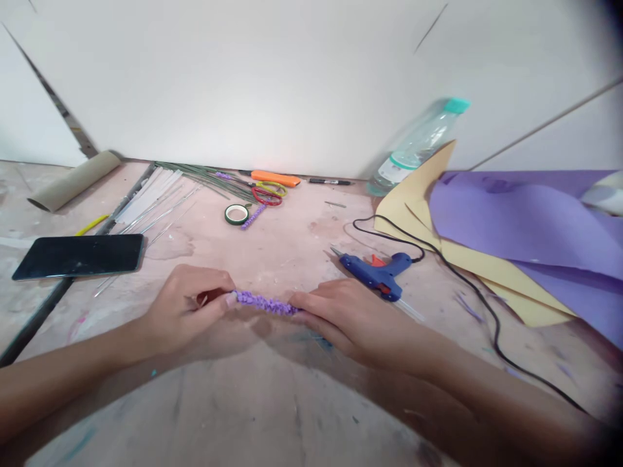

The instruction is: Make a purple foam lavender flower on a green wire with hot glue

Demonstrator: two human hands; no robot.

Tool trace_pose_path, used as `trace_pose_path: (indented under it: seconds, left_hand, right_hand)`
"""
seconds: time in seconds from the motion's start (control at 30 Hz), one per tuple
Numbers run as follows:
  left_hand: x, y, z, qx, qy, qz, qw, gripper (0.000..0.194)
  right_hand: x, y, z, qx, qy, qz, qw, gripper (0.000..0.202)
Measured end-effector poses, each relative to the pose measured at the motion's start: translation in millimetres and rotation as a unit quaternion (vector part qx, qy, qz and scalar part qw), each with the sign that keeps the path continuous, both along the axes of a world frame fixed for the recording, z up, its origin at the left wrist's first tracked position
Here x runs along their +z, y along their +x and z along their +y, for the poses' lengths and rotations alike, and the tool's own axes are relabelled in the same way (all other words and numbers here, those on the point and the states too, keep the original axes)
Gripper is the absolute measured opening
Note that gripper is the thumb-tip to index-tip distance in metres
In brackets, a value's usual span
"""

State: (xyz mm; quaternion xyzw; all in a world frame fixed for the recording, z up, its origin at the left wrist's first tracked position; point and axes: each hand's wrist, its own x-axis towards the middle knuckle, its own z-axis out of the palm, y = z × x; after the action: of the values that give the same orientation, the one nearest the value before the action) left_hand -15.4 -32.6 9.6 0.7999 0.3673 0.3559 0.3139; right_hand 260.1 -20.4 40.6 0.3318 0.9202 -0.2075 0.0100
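Observation:
A short, frilly purple paper strip (265,303) is stretched level between my two hands, above the near part of the table. My left hand (192,305) pinches its left end between thumb and forefinger. At the other end, the fingers of my right hand (341,314) are closed on the strip. Just beyond my right hand lies a blue glue gun (377,274) with an orange trigger, its nozzle pointing left. A roll of green tape (236,215) and a twisted purple piece (254,217) lie farther back.
Phone (80,255), cardboard tube (75,181) and glue sticks (148,194) are at left. Scissors (267,193), orange cutter (276,178) and pen (331,182) line the wall. Bottle (413,152), yellow paper (511,279), purple sheets (525,220) and black cord (491,318) are at right.

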Motion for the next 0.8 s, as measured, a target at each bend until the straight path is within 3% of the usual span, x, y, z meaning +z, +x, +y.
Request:
trace_pose_path:
  seconds: [0.23,0.47,0.63,0.8]
  left_hand:
    - [-5.1,-4,9,-0.059,-0.162,-0.035,0.984,0.037]
    - [-10.0,-8,6,-0.073,-0.244,-0.071,0.965,0.040]
    - [-2.8,-8,0,-0.086,-0.255,-0.075,0.960,0.034]
    - [3.1,-4,-3,-0.087,-0.204,-0.070,0.973,0.030]
  right_hand:
    - [-3.4,2,3,-0.030,-0.025,-0.003,0.999,0.036]
    - [-4.6,5,7,-0.041,-0.077,0.019,0.996,0.038]
    - [-3.7,7,6,-0.031,-0.103,0.038,0.993,0.039]
    - [-1.6,9,3,-0.037,-0.114,0.077,0.990,0.043]
